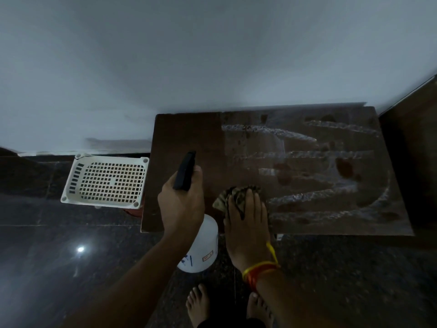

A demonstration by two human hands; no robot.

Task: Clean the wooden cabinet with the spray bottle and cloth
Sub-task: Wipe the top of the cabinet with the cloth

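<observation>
Head view, single frame, looking steeply down. Lighting dim.

Wooden cabinet (189,129): dark brown top, seen from above, back edge against a pale wall (212,55). The right two thirds of the top carry whitish wet streaks (312,197) in roughly horizontal bands with a curved sweep at the right end; a few darker blotches sit among them. The left third looks dry and even.

Left hand (181,204): fingers curled round the neck of the spray bottle (201,247), held over the cabinet's front-left edge. The black spray head (185,170) projects up past the knuckles, nozzle pointing toward the wall. The white translucent bottle body hangs below the hand, in front of the cabinet's front edge, with small printed marks on it, too small to read.

Right hand (246,221): palm down, fingers extended and flat, pressing the cloth (233,195) onto the cabinet top near the front edge, just right of the bottle. The cloth is crumpled, olive-brown, bunched ahead of the fingertips. Yellow and red-orange threads (257,272) circle the right wrist.

Surroundings: white perforated plastic basket (106,179) just left of the cabinet, close to the wall. Dark polished stone floor (59,268) with one bright light reflection. Two bare feet (197,304) at the bottom edge, toes toward the cabinet. A second dark wooden piece (416,150) stands at the right edge.
</observation>
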